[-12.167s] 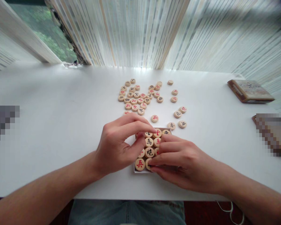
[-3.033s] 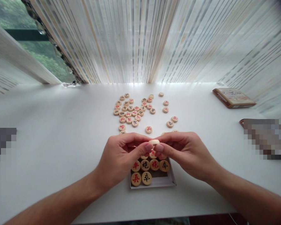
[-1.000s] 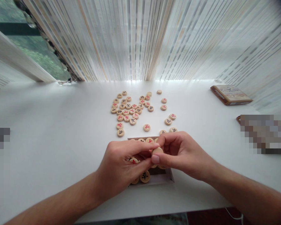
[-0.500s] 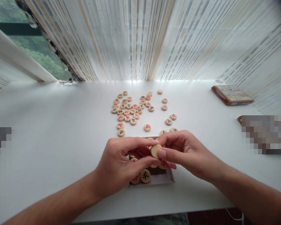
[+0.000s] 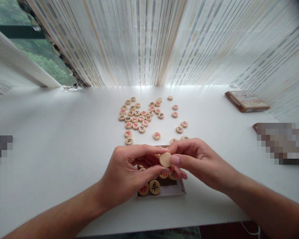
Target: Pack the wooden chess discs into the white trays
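Between my two hands is a round wooden Chinese chess piece [image 5: 165, 160], its blank side towards me. My left hand [image 5: 129, 172] pinches it by thumb and forefinger from the left. The thumb and fingertips of my right hand [image 5: 196, 161] close on its right edge. Below them lies a shallow open box [image 5: 173, 190] with several larger-looking pieces in it, among them one with a black character [image 5: 154, 187] and one with a red character [image 5: 143, 188]. My hands hide much of the box.
Many chess pieces [image 5: 142, 118] with red or black characters lie scattered beyond the box on the white table [image 5: 64, 149]. A flat brown-edged box [image 5: 248, 101] is at the far right, near a blurred-out object [image 5: 281, 142]. Striped curtains [image 5: 139, 43] hang at the back.
The held piece has turned slightly so its blank face shows more fully, and it sits a little further left. My right thumb has slid back to its edge.
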`<state>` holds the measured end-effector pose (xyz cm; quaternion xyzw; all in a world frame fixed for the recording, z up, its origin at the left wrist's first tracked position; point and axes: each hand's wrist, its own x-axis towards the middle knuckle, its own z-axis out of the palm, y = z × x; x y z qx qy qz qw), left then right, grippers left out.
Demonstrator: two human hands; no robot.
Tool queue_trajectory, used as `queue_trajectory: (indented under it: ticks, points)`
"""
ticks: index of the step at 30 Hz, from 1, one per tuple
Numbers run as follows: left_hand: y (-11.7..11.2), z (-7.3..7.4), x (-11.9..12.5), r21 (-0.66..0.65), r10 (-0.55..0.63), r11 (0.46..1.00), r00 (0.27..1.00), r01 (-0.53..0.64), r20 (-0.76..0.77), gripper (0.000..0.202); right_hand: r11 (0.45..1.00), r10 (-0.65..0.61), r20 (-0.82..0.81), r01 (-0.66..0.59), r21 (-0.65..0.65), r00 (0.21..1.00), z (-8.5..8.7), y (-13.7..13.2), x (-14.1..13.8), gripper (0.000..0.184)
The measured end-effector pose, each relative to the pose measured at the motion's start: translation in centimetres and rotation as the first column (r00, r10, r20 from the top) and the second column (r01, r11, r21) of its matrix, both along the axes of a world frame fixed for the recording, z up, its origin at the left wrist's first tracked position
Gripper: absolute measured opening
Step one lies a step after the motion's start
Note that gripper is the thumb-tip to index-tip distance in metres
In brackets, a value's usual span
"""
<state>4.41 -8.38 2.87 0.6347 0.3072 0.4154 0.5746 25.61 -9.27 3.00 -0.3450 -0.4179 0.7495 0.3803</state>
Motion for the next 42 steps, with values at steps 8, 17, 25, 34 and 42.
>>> queue_trajectory:
  ticks: [8,17,25,34,42]
  points:
    - [-0.07,0.30,-0.13,-0.065,-0.052,0.996,0.999,0.053,0.016,0.036,1.000,-0.016,0.047,0.015,0.013,0.999,0.07,-0.05,-0.01,0.022]
    - [-0.16,0.84,0.12,-0.204,0.037,0.978,0.998,-0.045,-0.042,0.019,0.997,-0.052,0.023,0.053,-0.048,0.998,0.07,-0.38,-0.34,0.029]
    - [-0.40,0.55,0.26,-0.200,-0.012,0.980,1.000,0.011,-0.003,0.028,0.996,-0.082,0.035,0.083,-0.039,0.996,-0.06,-0.38,-0.56,0.028]
    - [-0.45,0.63,0.17,-0.260,-0.044,0.964,0.998,0.057,0.055,0.031,0.995,-0.060,0.003,0.060,-0.082,0.998,0.31,-0.25,-0.54,0.029]
    - [-0.25,0.66,0.23,-0.344,-0.041,0.936,0.995,0.071,0.093,0.031,0.998,-0.057,0.067,0.059,-0.034,0.996,0.52,-0.11,-0.33,0.029]
